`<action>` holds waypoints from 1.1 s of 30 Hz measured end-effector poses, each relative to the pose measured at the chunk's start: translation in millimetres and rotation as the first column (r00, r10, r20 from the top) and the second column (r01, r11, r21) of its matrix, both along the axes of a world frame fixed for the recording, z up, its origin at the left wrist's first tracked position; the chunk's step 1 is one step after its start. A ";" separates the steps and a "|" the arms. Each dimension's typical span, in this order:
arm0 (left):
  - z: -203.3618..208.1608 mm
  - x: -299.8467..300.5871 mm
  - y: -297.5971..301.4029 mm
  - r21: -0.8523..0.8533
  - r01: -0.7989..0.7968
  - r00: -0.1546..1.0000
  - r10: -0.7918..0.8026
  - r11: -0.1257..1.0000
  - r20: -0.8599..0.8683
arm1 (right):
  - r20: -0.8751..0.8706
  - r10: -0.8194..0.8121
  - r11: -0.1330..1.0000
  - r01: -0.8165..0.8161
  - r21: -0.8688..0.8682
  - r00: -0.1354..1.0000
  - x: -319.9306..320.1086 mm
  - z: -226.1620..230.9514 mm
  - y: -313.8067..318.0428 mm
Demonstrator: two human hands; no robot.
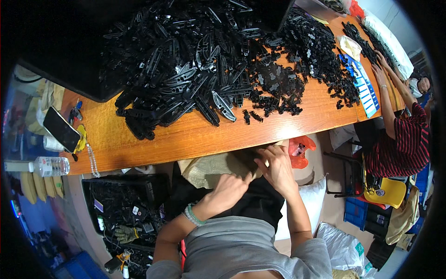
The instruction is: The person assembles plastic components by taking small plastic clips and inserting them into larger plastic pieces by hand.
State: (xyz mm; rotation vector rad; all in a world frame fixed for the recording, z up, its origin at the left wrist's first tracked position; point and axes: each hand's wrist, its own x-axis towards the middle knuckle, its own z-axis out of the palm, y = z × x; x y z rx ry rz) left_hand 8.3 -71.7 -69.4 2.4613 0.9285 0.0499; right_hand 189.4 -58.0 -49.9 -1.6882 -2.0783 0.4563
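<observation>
My left hand, with a beaded bracelet at its wrist, is over my lap with its fingers curled closed. To its right and a little higher, my right hand bends its fingers just under the table's front edge. Whatever either hand pinches is too small or hidden to name. Both hands are close to a beige woven sack lying across my lap. On the wooden table beyond them lies a large heap of long black plastic parts, beside smaller black clip-like pieces.
A phone and a plastic bottle are at the table's left end. Below stands a black bin of mixed items. A red plastic bag is right of my hand. At right, another person reaches over the table near a blue-and-white sheet.
</observation>
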 end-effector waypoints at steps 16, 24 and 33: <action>38.9 -43.0 32.6 -0.059 0.126 0.827 -0.072 0.990 0.557 | -0.247 -0.184 0.983 0.180 -0.041 0.951 6.5 18.3 8.5; 39.6 -55.8 117.6 0.596 -0.302 0.953 0.212 0.744 0.219 | -0.169 -0.259 0.917 0.297 0.266 0.951 -24.3 14.8 57.5; 26.1 -47.0 83.4 0.509 -0.591 0.754 0.203 0.626 0.625 | -0.625 -0.222 0.883 0.426 0.196 0.748 -18.9 -7.4 47.7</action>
